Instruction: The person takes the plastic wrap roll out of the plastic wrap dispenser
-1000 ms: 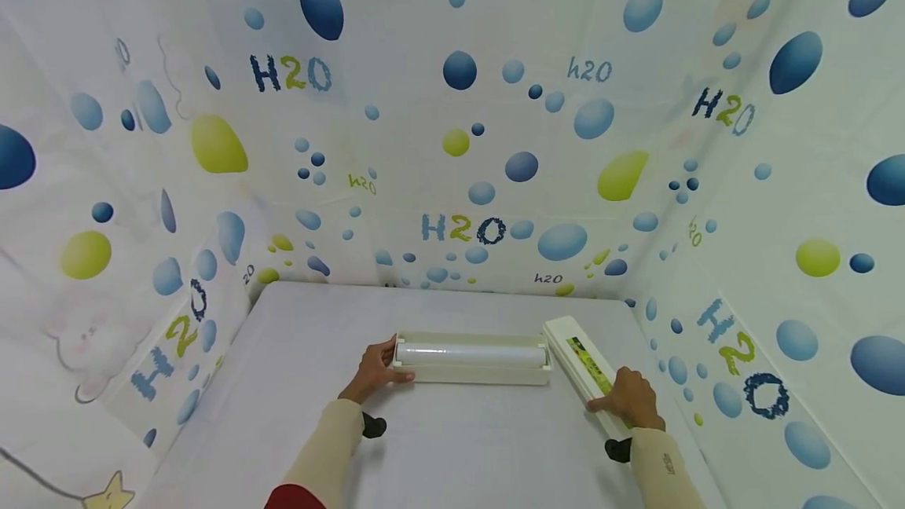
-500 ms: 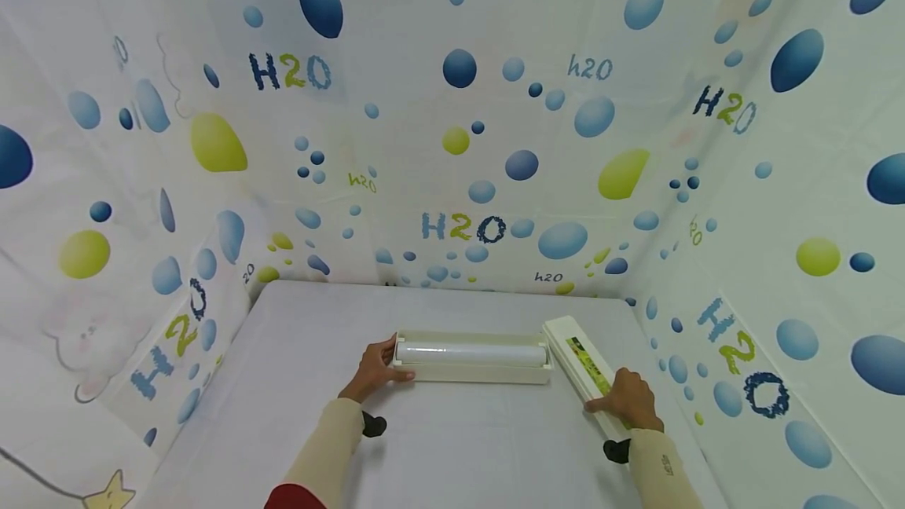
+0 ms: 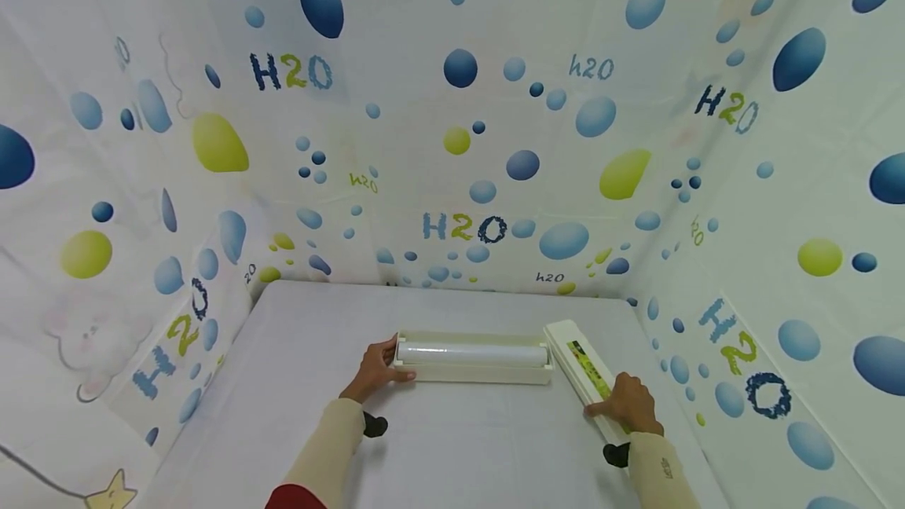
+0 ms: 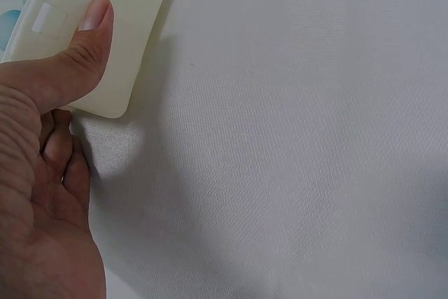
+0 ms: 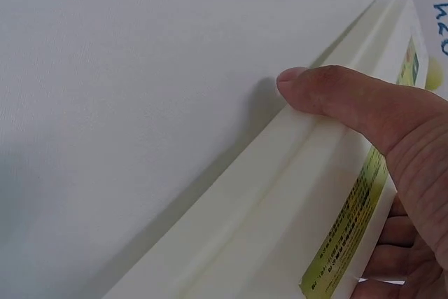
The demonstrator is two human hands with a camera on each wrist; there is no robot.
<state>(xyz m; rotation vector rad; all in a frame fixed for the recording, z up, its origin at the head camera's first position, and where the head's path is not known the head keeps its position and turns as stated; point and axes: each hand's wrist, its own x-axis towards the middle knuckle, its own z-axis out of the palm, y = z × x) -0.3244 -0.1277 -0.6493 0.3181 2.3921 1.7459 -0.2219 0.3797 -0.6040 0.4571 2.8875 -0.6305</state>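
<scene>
A cream plastic cling film dispenser (image 3: 481,375) lies lengthwise on the table, its top off, with a shiny roll of film (image 3: 472,354) inside. My left hand (image 3: 375,374) grips its left end, and in the left wrist view the thumb (image 4: 91,47) lies along the front wall (image 4: 133,40). To the right, the long cream lid (image 3: 566,334) with a green-yellow label slants toward me. My right hand (image 3: 632,404) holds it near its close end. The right wrist view shows the thumb (image 5: 343,92) across one side of the lid (image 5: 280,187), fingers partly hidden beneath the far side.
A white cloth covers the table (image 3: 452,446). White sheeting (image 3: 396,140) printed with blue and green drops and "H2O" encloses the back and both sides. The lid's far end sits close to the dispenser's right end.
My right hand and the lid have shifted very slightly toward me. The left hand and the dispenser stay where they were.
</scene>
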